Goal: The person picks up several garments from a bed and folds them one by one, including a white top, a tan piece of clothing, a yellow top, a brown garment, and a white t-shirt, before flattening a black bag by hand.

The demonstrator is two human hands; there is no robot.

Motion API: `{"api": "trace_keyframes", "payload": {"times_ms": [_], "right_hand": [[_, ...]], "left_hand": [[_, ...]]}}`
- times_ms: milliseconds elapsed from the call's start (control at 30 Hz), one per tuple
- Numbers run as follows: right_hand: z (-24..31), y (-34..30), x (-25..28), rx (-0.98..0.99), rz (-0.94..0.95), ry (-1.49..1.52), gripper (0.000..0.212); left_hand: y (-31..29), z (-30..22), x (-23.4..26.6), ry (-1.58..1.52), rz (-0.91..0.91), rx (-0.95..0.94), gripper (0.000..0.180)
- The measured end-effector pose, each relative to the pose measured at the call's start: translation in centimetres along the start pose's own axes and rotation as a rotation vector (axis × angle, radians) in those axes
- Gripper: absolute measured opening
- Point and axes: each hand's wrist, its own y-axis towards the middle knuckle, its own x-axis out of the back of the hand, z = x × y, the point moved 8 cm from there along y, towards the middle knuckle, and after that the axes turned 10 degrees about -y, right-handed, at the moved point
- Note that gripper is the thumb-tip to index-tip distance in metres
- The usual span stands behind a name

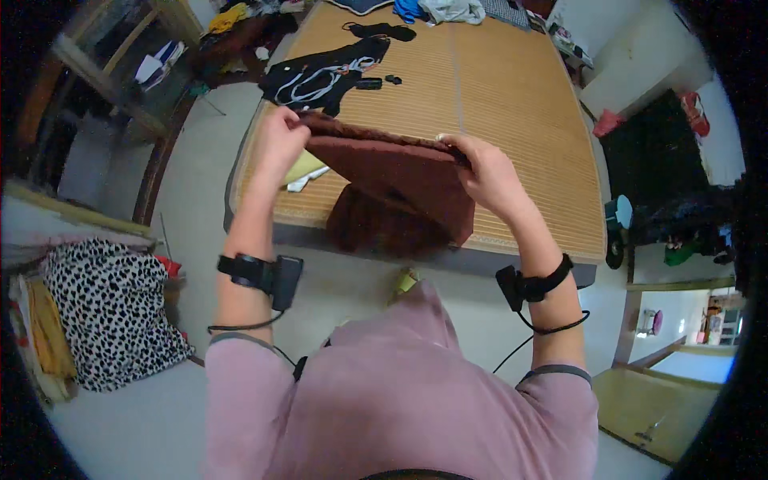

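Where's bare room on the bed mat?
Widest: right side of the mat, between the right hand, right edge and far-end clothes. Crowded: left side around the black cloth, and near middle, blocked by the brown cloth.

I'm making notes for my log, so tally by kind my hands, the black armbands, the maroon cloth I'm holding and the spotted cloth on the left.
Hands, left hand and right hand: 2
Black armbands, left armband and right armband: 2
Maroon cloth: 1
Spotted cloth: 1
Total: 6
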Motion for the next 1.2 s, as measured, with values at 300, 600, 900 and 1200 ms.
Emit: {"api": "trace_keyframes", "payload": {"times_ms": [300, 600, 900, 1200], "right_hand": [[16.8, 2.7, 11.1, 0.297, -0.091, 0.327, 0.028], [27.5, 2.0, 17.0, 0.557, -0.199, 0.151, 0.030], [28.5, 3.4, 14.4, 0.551, -0.003, 0.115, 0.033], [27.8, -1.6, 11.0, 0.301, 0.474, 0.501, 0.044]], "left_hand": [[-4.9, -3.8, 24.6, -0.530, -0.094, -0.058, 0.008], [-15.0, -16.6, 38.9, 0.021, -0.314, -0.294, 0.026], [-14.9, -6.1, 35.8, -0.170, 0.269, -0.041, 0.012], [-19.4, -8.8, 31.8, 0.223, 0.232, -0.263, 0.030]]}}
